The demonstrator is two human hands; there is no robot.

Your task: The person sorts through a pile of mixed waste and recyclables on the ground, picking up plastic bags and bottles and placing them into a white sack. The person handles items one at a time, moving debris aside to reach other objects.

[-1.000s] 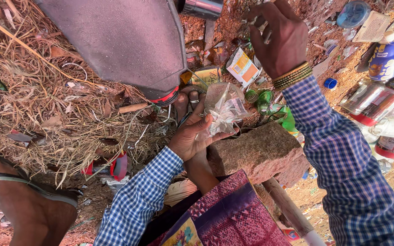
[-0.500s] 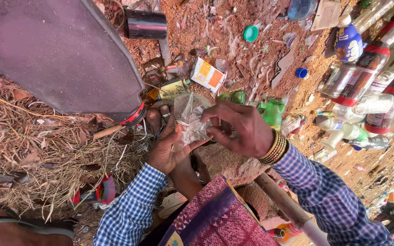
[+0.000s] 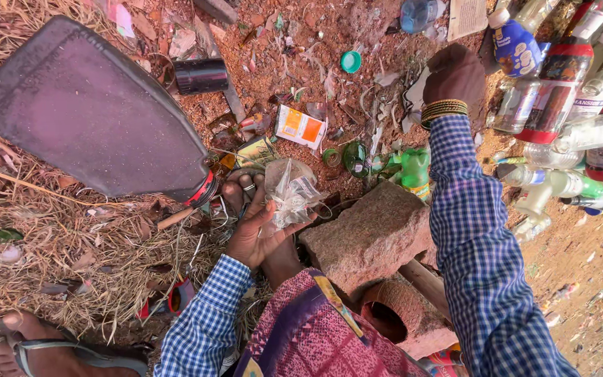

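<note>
Gripping crumpled clear plastic bag (image 3: 291, 195) at frame centre, left hand (image 3: 259, 234) fingers clamped on it | reaching right hand (image 3: 453, 73) toward upper-right bottle pile (image 3: 567, 105), finger state unclear | risking cuts from broken green glass (image 3: 357, 157) nearby, bag likely slipping.

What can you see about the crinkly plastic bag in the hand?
The plastic bag is clear, thin and crumpled, with shiny folds that catch the light. Something pale shows inside, too small to tell what. It sits bunched and roughly upright in the open palm of the left hand, with the thumb against its side. Nothing else touches it. It hangs over the red dirt, just left of a rough reddish stone. The right hand is far from it, up by the bottles.
</note>
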